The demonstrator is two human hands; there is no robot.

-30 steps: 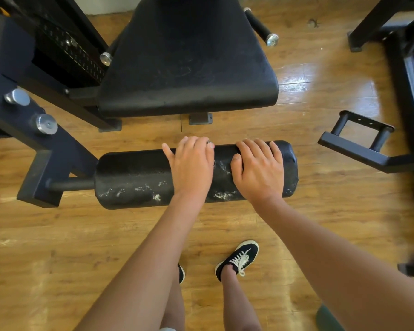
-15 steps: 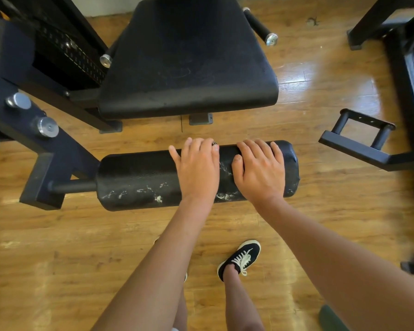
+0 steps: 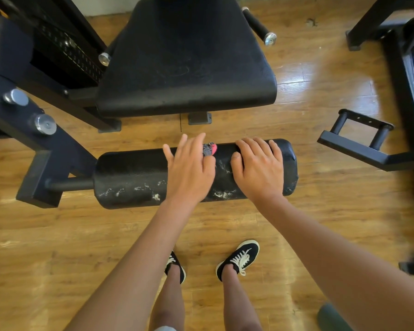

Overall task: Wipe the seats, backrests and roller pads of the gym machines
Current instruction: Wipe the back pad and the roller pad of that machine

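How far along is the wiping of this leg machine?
Nothing looks finished. In hand: the right hand rests on the roller pad, the left hand over it; the pad shows white streaks. Left: the seat, with dull smears, and the streaked pad.

Both bare arms reach up from the bottom of the frame toward its centre. The left forearm (image 3: 129, 271) rises from the lower left, and the left hand (image 3: 189, 170) lies palm down with its fingers (image 3: 196, 142) straight and fanned apart. The right forearm (image 3: 332, 247) comes in from the lower right. The right hand (image 3: 258, 170) is also palm down, just right of the left, fingers together and lightly bent, thumb tucked alongside.
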